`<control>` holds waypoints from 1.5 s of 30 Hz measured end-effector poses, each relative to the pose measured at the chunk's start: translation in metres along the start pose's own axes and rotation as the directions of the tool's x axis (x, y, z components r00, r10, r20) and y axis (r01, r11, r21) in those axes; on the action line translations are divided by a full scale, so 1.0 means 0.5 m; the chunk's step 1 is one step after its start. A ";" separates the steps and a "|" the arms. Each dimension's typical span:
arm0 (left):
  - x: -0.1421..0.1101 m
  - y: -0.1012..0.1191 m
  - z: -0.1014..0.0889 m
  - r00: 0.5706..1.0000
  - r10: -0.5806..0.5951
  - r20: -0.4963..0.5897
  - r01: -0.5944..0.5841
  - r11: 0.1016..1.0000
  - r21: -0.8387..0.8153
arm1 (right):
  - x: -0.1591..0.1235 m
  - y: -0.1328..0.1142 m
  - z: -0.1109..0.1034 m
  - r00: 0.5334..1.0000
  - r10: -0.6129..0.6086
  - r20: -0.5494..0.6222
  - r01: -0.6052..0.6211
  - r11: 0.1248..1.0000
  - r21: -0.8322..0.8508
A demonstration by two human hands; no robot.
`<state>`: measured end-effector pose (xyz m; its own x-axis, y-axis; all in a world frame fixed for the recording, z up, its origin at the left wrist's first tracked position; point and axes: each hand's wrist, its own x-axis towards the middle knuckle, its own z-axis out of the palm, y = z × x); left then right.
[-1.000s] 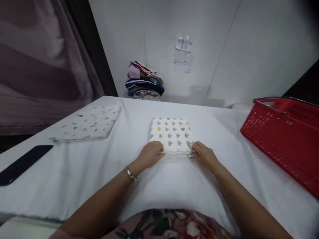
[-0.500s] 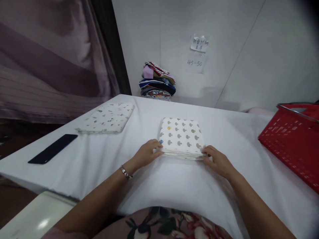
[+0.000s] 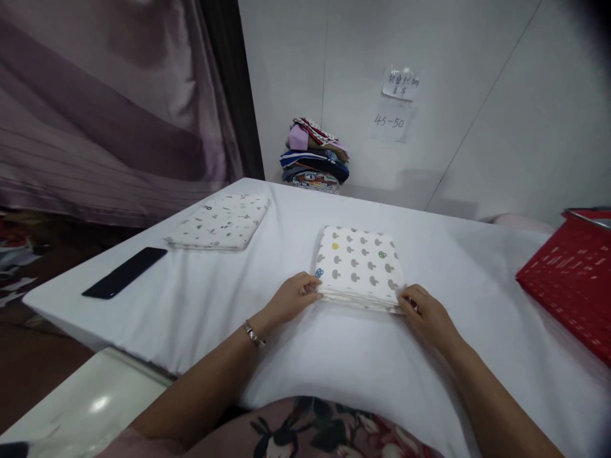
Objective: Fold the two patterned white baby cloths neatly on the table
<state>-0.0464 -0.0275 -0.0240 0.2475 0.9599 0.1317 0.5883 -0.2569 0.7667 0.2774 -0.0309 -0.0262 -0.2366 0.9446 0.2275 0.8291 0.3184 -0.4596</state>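
Note:
A folded white cloth (image 3: 360, 264) with grey mushroom shapes and a few coloured ones lies in front of me on a white-covered table (image 3: 286, 356). At its near left corner, my left hand (image 3: 296, 296) pinches the edge between thumb and fingers. My right hand (image 3: 426, 312) grips the near right corner the same way. The layers of the fold show along the near edge between my hands. Farther left lies another folded white cloth (image 3: 222, 221) with a small scattered print, untouched.
A flat black object (image 3: 126, 272) lies near the table's left edge. On the right stands a red perforated basket (image 3: 570, 280). A pile of folded fabrics (image 3: 315, 159) rises behind the far edge, against a wall with paper notes (image 3: 394, 121). A pinkish curtain (image 3: 119, 114) hangs at left.
The view has turned slightly left, so everything appears shifted right. Both hands stay at the cloth's near corners, and the fingers of my right hand have closed in more on its corner.

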 end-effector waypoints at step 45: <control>0.006 0.014 0.039 0.992 0.037 -0.117 0.022 0.884 0.467 | 0.000 -0.001 0.000 0.998 -0.034 -0.044 0.034 0.999 -0.005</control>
<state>-0.0267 -0.0286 -0.0304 0.1778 0.9562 0.2325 0.8849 -0.2587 0.3873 0.2771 -0.0312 -0.0263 -0.2426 0.9287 0.2806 0.8228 0.3502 -0.4476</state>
